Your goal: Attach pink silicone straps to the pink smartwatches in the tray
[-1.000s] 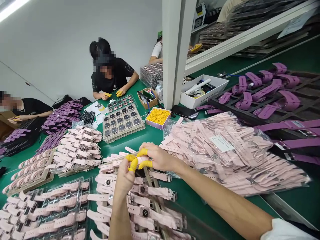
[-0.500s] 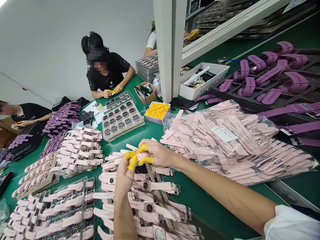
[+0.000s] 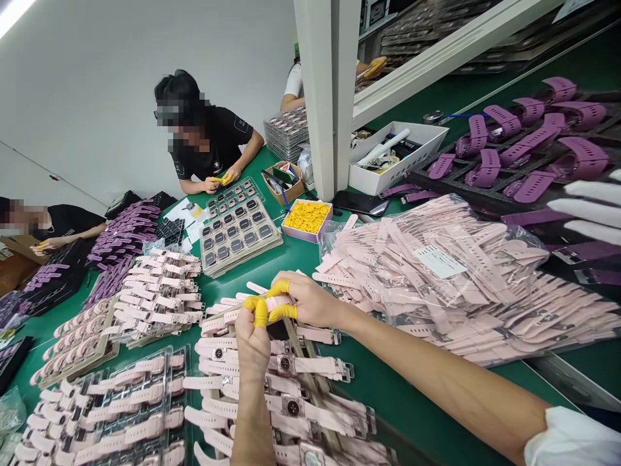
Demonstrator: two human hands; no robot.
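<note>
My left hand [image 3: 253, 329] and my right hand [image 3: 303, 301] meet above a tray of pink-strapped watches [image 3: 292, 406], with yellow covers on the fingertips. Both are closed around a small pink strap piece [image 3: 277, 301], mostly hidden by the fingers. Beneath them, watches lie in rows, several with their round backs showing. Right of my right hand is a large clear bag of pink straps [image 3: 466, 259] with a white label.
Trays of watch faces [image 3: 237, 236], a box of yellow finger covers [image 3: 307, 217] and a white tool box [image 3: 395, 155] stand beyond. Purple watches [image 3: 531, 139] fill the right. A white-gloved hand [image 3: 589, 210] shows at right. Two people [image 3: 211, 142] [image 3: 68, 223] work opposite.
My left hand has shifted slightly right, closer against my right hand. A white-gloved hand has come in at the right edge. The person opposite has turned their head.
</note>
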